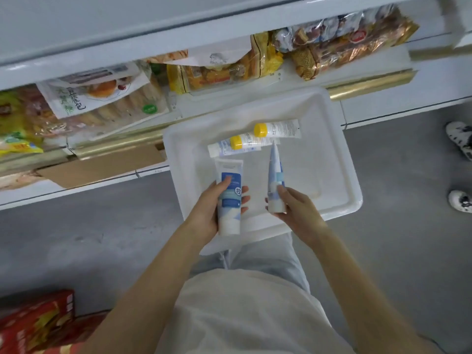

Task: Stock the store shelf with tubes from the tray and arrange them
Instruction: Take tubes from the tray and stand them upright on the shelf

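Observation:
A white tray (339,159) sits on the grey floor in front of the shelves. My left hand (208,210) grips a blue-and-white tube (229,200) flat, face up, over the tray's near edge. My right hand (297,210) holds a second blue-and-white tube (275,177) by its cap end, crimped tip pointing away. Two white tubes with yellow caps lie in the tray's far half, one (278,129) behind the other (245,142). A third white tube (219,149) lies partly under them.
White store shelves (107,44) run across the top, stocked with bagged bread and snack packets (102,103). A flat cardboard piece (102,164) lies on the lowest shelf. Red boxes (35,325) stand at bottom left. Another person's patterned shoes (459,139) are at the right edge.

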`<move>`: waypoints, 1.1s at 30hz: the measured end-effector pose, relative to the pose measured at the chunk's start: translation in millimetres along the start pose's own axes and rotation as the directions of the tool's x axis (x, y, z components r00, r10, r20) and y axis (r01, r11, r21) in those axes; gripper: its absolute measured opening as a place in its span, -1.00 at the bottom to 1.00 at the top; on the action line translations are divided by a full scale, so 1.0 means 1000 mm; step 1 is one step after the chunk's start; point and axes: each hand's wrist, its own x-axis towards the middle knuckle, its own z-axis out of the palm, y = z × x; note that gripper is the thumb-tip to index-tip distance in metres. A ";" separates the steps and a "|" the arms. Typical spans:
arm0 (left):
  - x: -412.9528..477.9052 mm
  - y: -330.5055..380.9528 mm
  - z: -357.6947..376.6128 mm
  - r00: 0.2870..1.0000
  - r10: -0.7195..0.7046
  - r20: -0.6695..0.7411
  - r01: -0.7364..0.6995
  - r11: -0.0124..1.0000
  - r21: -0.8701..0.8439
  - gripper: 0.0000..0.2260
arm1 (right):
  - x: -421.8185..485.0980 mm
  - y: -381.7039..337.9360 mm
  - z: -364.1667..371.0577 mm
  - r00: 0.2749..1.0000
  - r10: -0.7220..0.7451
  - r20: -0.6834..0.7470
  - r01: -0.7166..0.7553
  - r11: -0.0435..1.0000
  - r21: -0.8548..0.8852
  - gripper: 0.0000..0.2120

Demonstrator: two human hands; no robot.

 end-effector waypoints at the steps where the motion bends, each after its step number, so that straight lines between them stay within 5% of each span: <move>1: -0.006 0.002 0.002 0.999 0.018 0.040 -0.018 1.000 0.003 -0.72 | -0.013 -0.004 0.006 0.999 -0.019 0.033 0.018 0.998 0.055 -0.78; 11: -0.090 0.050 0.034 0.909 0.234 0.346 -0.221 0.972 -0.075 -0.67 | -0.111 -0.077 0.063 0.931 -0.254 0.262 0.118 0.889 0.442 -0.56; 18: -0.140 0.089 0.079 0.590 0.530 0.609 -0.595 0.796 -0.116 -0.38 | -0.156 -0.155 0.055 0.726 -0.526 0.443 0.267 0.809 0.523 -0.31; 21: -0.169 0.096 0.112 0.548 0.624 0.557 -0.707 0.701 -0.090 -0.36 | -0.170 -0.190 0.039 0.577 -0.594 0.561 0.407 0.804 0.434 -0.35; 23: -0.186 0.097 0.135 0.525 0.702 0.482 -0.756 0.645 -0.115 -0.55 | -0.182 -0.215 0.024 0.523 -0.604 0.602 0.501 0.789 0.357 -0.40; 25: -0.203 0.096 0.161 0.488 0.757 0.434 -0.779 0.602 -0.173 -0.69 | -0.197 -0.239 0.007 0.496 -0.611 0.617 0.587 0.759 0.281 -0.41; 33: -0.283 0.084 0.266 0.311 0.897 0.315 -0.932 0.353 -0.087 -0.66 | -0.259 -0.325 -0.064 0.388 -0.646 0.657 0.777 0.613 0.143 -0.47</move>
